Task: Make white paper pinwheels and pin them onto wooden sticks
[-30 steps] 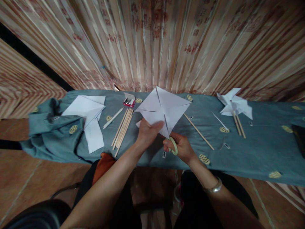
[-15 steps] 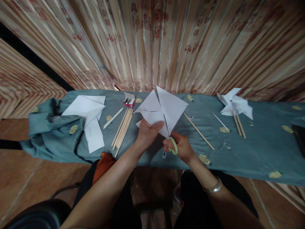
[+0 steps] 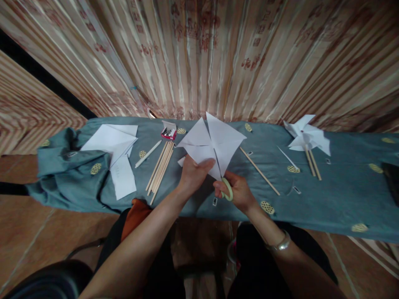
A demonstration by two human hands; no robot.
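My left hand (image 3: 195, 172) pinches a white square of paper (image 3: 226, 139) near its lower edge, thumb on top. Slits run from the paper's corners in toward its middle. My right hand (image 3: 238, 191) is closed on scissors with pale green handles (image 3: 228, 189), held at the paper's bottom corner. The blades are mostly hidden by the paper and fingers, at the lower slit. Both hands are just above the cloth-covered table.
Left of my hands lie a bundle of wooden sticks (image 3: 160, 170), a white pen (image 3: 148, 154), a small red box (image 3: 168, 131) of metal pins and white paper sheets (image 3: 110, 139). To the right are one stick (image 3: 260, 171), a paper strip (image 3: 288, 157) and paper pinwheels (image 3: 307, 135) on sticks. Curtains (image 3: 199, 62) hang behind.
Almost nothing differs. The paper's right part has turned very slightly and its right-hand slit shows less; both hands keep their hold in nearly the same place.
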